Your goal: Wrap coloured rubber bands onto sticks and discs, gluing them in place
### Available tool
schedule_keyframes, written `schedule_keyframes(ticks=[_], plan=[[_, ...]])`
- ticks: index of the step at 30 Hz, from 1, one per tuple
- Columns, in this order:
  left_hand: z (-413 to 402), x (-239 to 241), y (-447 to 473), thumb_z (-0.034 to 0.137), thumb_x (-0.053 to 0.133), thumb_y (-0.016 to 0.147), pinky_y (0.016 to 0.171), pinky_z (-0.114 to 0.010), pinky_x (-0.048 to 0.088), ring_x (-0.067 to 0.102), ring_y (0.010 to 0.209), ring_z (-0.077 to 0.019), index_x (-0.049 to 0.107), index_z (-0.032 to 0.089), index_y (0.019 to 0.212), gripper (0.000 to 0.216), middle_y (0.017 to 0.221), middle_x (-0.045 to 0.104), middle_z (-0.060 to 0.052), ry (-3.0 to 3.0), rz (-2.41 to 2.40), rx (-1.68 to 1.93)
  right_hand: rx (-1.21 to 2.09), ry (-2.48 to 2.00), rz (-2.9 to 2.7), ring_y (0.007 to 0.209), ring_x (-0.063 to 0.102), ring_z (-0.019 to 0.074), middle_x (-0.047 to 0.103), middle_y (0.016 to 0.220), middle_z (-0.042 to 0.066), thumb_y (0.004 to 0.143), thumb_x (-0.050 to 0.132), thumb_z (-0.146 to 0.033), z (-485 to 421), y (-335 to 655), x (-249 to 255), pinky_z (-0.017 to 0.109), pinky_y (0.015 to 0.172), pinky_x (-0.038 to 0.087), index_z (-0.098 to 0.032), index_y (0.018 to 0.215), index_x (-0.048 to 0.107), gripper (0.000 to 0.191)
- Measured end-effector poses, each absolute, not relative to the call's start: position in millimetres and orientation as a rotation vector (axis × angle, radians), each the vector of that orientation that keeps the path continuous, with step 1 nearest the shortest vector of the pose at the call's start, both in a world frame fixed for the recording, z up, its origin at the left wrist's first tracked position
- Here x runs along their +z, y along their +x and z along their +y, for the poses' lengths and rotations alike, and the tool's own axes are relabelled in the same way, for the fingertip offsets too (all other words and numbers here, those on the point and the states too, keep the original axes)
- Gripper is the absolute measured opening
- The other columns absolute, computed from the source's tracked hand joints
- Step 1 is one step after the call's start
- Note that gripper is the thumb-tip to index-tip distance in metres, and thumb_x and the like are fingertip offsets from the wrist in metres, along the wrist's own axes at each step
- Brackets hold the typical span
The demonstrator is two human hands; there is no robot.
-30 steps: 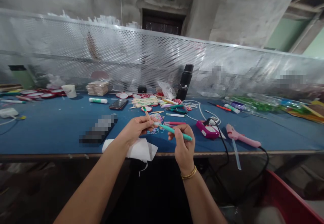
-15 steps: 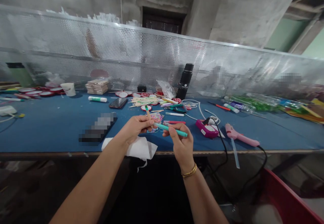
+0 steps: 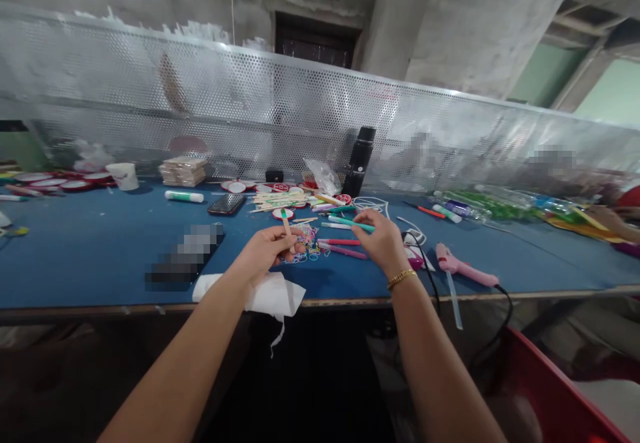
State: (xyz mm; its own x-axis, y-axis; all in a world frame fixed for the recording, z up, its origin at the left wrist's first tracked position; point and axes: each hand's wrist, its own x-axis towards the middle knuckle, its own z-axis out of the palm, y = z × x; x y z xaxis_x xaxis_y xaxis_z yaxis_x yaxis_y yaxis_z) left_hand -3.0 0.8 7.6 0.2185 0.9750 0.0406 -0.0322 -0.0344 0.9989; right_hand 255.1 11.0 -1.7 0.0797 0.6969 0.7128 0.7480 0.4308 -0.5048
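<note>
My left hand [image 3: 265, 251] is closed on a wooden craft stick [image 3: 285, 223], which stands nearly upright with a green-coloured tip. Under its fingers lies a pile of small coloured rubber bands [image 3: 309, 246]. My right hand [image 3: 384, 241], with a gold bracelet on the wrist, pinches a teal marker pen [image 3: 361, 225] low over the table. A white pen [image 3: 336, 225] lies just beside that marker. Closer to me, a red pen [image 3: 340, 242] and a purple pen [image 3: 345, 251] rest on the blue tabletop. A crumpled white tissue [image 3: 280, 296] lies below my left hand at the table edge.
Craft sticks [image 3: 280, 199] and round red-rimmed pieces [image 3: 235, 186] lie further back. A black bottle [image 3: 359, 163] stands by the perforated metal screen. To the right is a pink glue gun [image 3: 465, 269] with its cord. A black phone [image 3: 187, 259] lies left. Another person's hand [image 3: 613, 219] shows far right.
My right hand has moved right and away from me with the teal marker, apart from the craft stick. My left hand still holds the stick. The view has shifted slightly.
</note>
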Motion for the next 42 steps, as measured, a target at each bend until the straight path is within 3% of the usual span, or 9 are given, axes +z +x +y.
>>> schedule_keyframes(ticks=[4, 10, 14, 17, 22, 26, 33, 38, 42], plan=[[2.9, 6.0, -3.8, 0.024, 0.069, 0.077, 0.048, -0.022, 0.029, 0.047, 0.049, -0.0067, 0.071, 0.015, 0.095, 0.021, 0.073, 0.071, -0.006, 1.351, 0.969, 1.035, -0.192, -1.626, -1.869, 0.085, 0.067, 0.0221, 0.074, 0.091, 0.003, 0.078, 0.064, -0.019, 36.2, 253.9, -2.4, 0.032, 0.075, 0.044, -0.022, 0.093, 0.065, 0.016], [7.7, 0.5, -5.5, 0.026, 0.066, 0.078, 0.047, -0.022, 0.024, 0.041, 0.046, -0.0064, 0.067, 0.016, 0.083, 0.012, 0.069, 0.068, -0.004, 1.392, 0.969, 1.008, -0.33, -1.736, -1.952, 0.093, 0.064, 0.0244, 0.074, 0.098, 0.006, 0.081, 0.066, -0.027, 32.5, 246.6, -9.0, 0.035, 0.082, 0.041, -0.024, 0.103, 0.07, 0.022], [6.1, 0.3, -3.0, 0.026, 0.061, 0.081, 0.046, -0.023, 0.021, 0.036, 0.044, -0.0062, 0.061, 0.016, 0.082, 0.01, 0.068, 0.067, -0.004, 1.386, 0.954, 1.019, -0.411, -1.65, -1.992, 0.092, 0.061, 0.024, 0.072, 0.09, 0.007, 0.083, 0.068, -0.035, 12.8, 247.0, -25.8, 0.035, 0.081, 0.04, -0.025, 0.088, 0.076, 0.014], [2.8, 2.9, -1.3, 0.022, 0.057, 0.082, 0.047, -0.022, 0.018, 0.033, 0.044, -0.0063, 0.059, 0.016, 0.084, 0.007, 0.059, 0.056, 0.001, 1.383, 0.967, 1.019, -0.419, -1.681, -1.966, 0.092, 0.059, 0.0249, 0.071, 0.087, 0.006, 0.083, 0.068, -0.03, 2.0, 242.0, -34.7, 0.036, 0.081, 0.039, -0.025, 0.082, 0.075, 0.009], [-1.8, 5.0, 0.6, 0.023, 0.057, 0.081, 0.049, -0.021, 0.02, 0.035, 0.048, -0.0077, 0.058, 0.017, 0.086, 0.008, 0.057, 0.043, 0.005, 1.336, 1.013, 1.076, -0.291, -1.54, -1.898, 0.084, 0.062, 0.0219, 0.072, 0.086, 0.004, 0.088, 0.061, -0.026, -16.6, 226.3, -26.1, 0.035, 0.08, 0.038, -0.023, 0.095, 0.068, 0.011], [-2.8, 4.0, 0.4, 0.033, 0.063, 0.08, 0.051, -0.023, 0.022, 0.031, 0.049, -0.008, 0.056, 0.019, 0.083, 0.015, 0.058, 0.039, 0.007, 1.392, 0.952, 1.065, -0.184, -1.306, -1.947, 0.087, 0.066, 0.0207, 0.074, 0.093, 0.002, 0.091, 0.058, -0.025, -37.2, 209.6, -16.7, 0.035, 0.084, 0.039, -0.024, 0.098, 0.067, 0.012], [-0.5, 4.6, -2.9, 0.038, 0.073, 0.075, 0.057, -0.026, 0.028, 0.04, 0.057, -0.0108, 0.069, 0.018, 0.087, 0.024, 0.062, 0.052, 0.003, 1.642, 0.903, 1.028, -0.009, -1.151, -1.853, 0.088, 0.067, 0.0201, 0.074, 0.094, 0.002, 0.091, 0.059, -0.029, -42.4, 193.1, -20.5, 0.032, 0.081, 0.048, -0.024, 0.096, 0.069, 0.012], [4.8, -0.4, -3.6, 0.039, 0.075, 0.073, 0.052, -0.026, 0.023, 0.032, 0.051, -0.0084, 0.068, 0.018, 0.08, 0.024, 0.056, 0.045, 0.005, 1.571, 0.924, 1.072, 0.305, -1.06, -1.587, 0.084, 0.069, 0.0198, 0.074, 0.094, 0.004, 0.087, 0.065, -0.039, -35.4, 192.1, -23.9, 0.032, 0.079, 0.052, -0.022, 0.1, 0.07, 0.022], [2.7, 0.3, -3.6, 0.04, 0.076, 0.073, 0.048, -0.025, 0.015, 0.023, 0.046, -0.0064, 0.067, 0.018, 0.086, 0.028, 0.052, 0.033, 0.008, 1.367, 0.951, 1.152, 0.263, -1.101, -1.351, 0.091, 0.068, 0.023, 0.075, 0.094, 0.008, 0.096, 0.046, -0.042, -23.1, 202.3, -31.2, 0.039, 0.087, 0.051, -0.019, 0.101, 0.071, 0.035]])
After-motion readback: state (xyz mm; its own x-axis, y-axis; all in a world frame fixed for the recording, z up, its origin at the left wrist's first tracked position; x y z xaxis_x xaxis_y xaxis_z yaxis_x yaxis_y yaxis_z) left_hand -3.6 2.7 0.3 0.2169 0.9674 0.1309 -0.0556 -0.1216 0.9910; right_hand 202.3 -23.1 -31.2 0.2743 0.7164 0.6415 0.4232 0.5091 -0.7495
